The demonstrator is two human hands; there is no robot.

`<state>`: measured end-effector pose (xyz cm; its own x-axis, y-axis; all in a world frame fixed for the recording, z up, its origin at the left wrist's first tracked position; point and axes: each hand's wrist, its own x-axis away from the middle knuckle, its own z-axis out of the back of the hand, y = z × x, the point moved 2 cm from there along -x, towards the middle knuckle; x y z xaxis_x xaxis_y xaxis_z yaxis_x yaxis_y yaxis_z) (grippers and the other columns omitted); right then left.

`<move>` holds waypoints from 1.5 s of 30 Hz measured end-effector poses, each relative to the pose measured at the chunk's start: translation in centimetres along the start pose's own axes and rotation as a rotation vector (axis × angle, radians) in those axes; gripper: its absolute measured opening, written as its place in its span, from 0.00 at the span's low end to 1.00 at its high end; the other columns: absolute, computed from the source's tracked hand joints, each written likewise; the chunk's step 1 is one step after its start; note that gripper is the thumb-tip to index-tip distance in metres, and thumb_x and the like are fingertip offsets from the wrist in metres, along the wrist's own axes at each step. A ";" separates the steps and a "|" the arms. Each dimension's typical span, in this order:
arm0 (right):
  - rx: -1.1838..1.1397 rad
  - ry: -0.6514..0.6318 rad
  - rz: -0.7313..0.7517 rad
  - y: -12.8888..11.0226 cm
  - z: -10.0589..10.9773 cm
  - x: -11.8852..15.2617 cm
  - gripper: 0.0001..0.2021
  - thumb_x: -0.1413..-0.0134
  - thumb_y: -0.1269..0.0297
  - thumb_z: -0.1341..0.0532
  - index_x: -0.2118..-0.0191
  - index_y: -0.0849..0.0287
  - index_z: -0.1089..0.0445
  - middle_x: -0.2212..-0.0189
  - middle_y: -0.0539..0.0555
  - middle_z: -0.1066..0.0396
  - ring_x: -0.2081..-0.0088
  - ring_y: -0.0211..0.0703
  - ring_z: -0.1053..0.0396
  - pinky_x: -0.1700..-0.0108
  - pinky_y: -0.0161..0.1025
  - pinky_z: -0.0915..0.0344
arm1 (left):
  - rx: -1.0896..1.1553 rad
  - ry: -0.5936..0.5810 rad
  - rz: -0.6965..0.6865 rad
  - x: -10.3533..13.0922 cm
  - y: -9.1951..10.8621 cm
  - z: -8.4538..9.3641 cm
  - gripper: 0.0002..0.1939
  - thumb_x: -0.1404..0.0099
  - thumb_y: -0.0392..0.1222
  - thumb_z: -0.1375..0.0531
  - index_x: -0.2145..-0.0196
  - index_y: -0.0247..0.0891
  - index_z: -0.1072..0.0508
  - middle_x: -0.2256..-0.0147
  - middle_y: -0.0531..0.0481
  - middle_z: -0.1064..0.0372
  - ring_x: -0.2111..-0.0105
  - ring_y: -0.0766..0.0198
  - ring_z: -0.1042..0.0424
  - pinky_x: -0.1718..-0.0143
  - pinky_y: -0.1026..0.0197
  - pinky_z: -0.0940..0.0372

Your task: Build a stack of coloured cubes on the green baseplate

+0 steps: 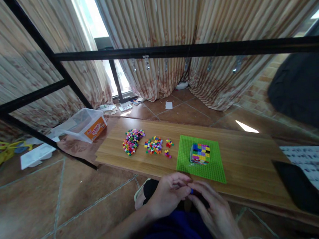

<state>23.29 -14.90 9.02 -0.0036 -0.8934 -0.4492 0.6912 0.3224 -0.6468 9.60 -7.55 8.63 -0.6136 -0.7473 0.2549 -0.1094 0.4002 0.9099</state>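
In front of my lap, at the near edge of the wooden table, my two hands come together. A small blue toy brick shows at the fingertips where they meet. My left hand has its thumb and fingers closed toward the brick. From the other side, my right hand pinches it, with its fingers curled. Just beyond them lies a green baseplate, and on it stands a multicoloured block of stacked bricks. Left of the plate are loose bricks in a large pile, a smaller pile and two little clusters.
The wooden table holds a dark flat tablet-like panel at its right end, beside printed sheets. A see-through plastic box with an orange label stands past the left end. A black metal frame crosses before the curtains.
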 end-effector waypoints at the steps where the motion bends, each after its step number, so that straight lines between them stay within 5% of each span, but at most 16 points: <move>1: 0.004 0.001 0.001 -0.1 -0.1 0.1 0.09 0.38 0.67 0.42 0.53 0.53 0.30 0.59 0.54 0.25 0.58 0.41 0.25 0.57 0.37 0.27 | -0.014 -0.005 0.003 0.0 0.1 0.1 0.17 0.46 0.44 0.32 0.60 0.33 0.25 0.73 0.52 0.28 0.76 0.72 0.33 0.71 0.67 0.38; 10: 0.010 0.025 0.077 -0.6 -0.6 0.9 0.10 0.38 0.70 0.44 0.53 0.53 0.31 0.63 0.52 0.25 0.63 0.39 0.25 0.61 0.33 0.27 | 0.012 -0.052 0.165 0.3 -0.4 0.7 0.20 0.50 0.49 0.29 0.66 0.31 0.25 0.77 0.51 0.28 0.80 0.70 0.32 0.73 0.66 0.35; 31: -0.067 -0.011 0.041 -0.8 -0.6 0.4 0.08 0.36 0.69 0.46 0.59 0.54 0.30 0.68 0.51 0.27 0.67 0.36 0.27 0.65 0.31 0.29 | 0.122 -0.036 0.275 0.2 -1.8 1.0 0.20 0.52 0.49 0.27 0.69 0.31 0.25 0.79 0.47 0.27 0.80 0.66 0.29 0.76 0.66 0.36; 38: -0.092 0.262 -0.284 2.3 2.0 1.3 0.07 0.41 0.60 0.39 0.61 0.55 0.26 0.67 0.53 0.24 0.66 0.39 0.25 0.64 0.32 0.28 | 0.253 0.156 0.302 -0.2 -1.3 3.1 0.19 0.55 0.45 0.27 0.71 0.31 0.26 0.73 0.49 0.27 0.77 0.71 0.31 0.74 0.68 0.36; 45: -0.213 0.319 -0.379 2.6 0.3 1.4 0.08 0.43 0.58 0.37 0.61 0.54 0.24 0.63 0.54 0.24 0.61 0.41 0.25 0.59 0.35 0.27 | 0.252 -0.010 0.340 -0.8 -1.7 1.1 0.11 0.49 0.44 0.36 0.69 0.33 0.26 0.74 0.53 0.34 0.77 0.69 0.35 0.79 0.67 0.43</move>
<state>25.29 -15.47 6.92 -0.4668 -0.8307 -0.3034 0.4366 0.0818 -0.8959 9.43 -7.09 6.50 -0.6549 -0.5458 0.5227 -0.0867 0.7414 0.6654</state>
